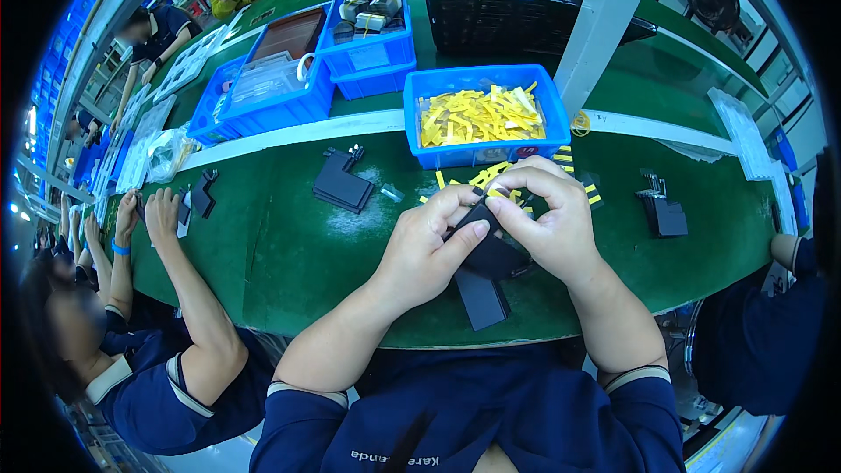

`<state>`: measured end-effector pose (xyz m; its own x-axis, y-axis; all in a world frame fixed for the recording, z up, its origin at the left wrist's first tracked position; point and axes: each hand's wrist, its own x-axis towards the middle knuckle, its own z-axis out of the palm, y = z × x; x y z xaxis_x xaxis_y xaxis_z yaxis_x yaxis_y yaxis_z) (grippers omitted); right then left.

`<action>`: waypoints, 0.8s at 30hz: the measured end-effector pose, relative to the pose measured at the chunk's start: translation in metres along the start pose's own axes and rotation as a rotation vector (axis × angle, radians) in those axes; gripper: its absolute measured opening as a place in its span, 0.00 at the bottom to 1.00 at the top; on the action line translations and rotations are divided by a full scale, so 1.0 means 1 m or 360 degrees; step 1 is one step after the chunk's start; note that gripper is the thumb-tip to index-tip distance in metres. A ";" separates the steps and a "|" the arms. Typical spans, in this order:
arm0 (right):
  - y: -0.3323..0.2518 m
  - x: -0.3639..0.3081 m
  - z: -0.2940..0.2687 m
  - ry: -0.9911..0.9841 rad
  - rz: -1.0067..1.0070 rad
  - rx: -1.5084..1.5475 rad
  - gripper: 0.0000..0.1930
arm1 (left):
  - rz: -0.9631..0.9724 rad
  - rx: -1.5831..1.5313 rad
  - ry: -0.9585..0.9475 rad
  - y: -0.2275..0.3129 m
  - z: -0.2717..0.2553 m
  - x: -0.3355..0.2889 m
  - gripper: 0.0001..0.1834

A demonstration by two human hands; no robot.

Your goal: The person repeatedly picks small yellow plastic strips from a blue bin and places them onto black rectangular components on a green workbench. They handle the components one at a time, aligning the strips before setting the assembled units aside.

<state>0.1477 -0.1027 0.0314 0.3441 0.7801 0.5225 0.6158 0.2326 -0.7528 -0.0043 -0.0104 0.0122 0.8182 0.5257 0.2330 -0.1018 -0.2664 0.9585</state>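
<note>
My left hand (429, 250) is closed on a flat black piece (496, 254), thumb on top and fingers along its far edge. My right hand (559, 221) meets it at that edge, thumb and forefinger pinched on a small yellow strip (496, 194) against the piece. The fingers partly hide the contact. Below the hands, a black block (482, 300) lies near the table's front edge. Loose yellow strips (487, 177) are scattered just beyond my fingers.
A blue bin (482, 155) of yellow strips stands ahead, beside a white post (604, 26). Stacked L-shaped black packs (343, 180) lie left, another black stack (663, 215) right. More blue bins (279, 109) stand far left. A co-worker's arm (197, 276) works at left.
</note>
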 end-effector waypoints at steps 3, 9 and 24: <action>0.001 -0.001 0.000 -0.0017 0.0022 0.0020 0.07 | 0.0058 0.0098 0.0007 0.001 -0.001 0.000 0.13; 0.001 0.000 -0.005 -0.0049 0.0009 0.0008 0.07 | 0.0093 -0.0040 0.0114 -0.002 0.000 -0.001 0.13; -0.005 0.005 -0.013 0.0063 -0.0519 -0.0327 0.07 | -0.0079 -0.0431 0.0076 -0.002 -0.008 0.004 0.09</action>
<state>0.1557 -0.1074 0.0436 0.1315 0.6604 0.7393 0.8253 0.3402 -0.4507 -0.0056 -0.0017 0.0123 0.7992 0.5716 0.1861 -0.2152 -0.0170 0.9764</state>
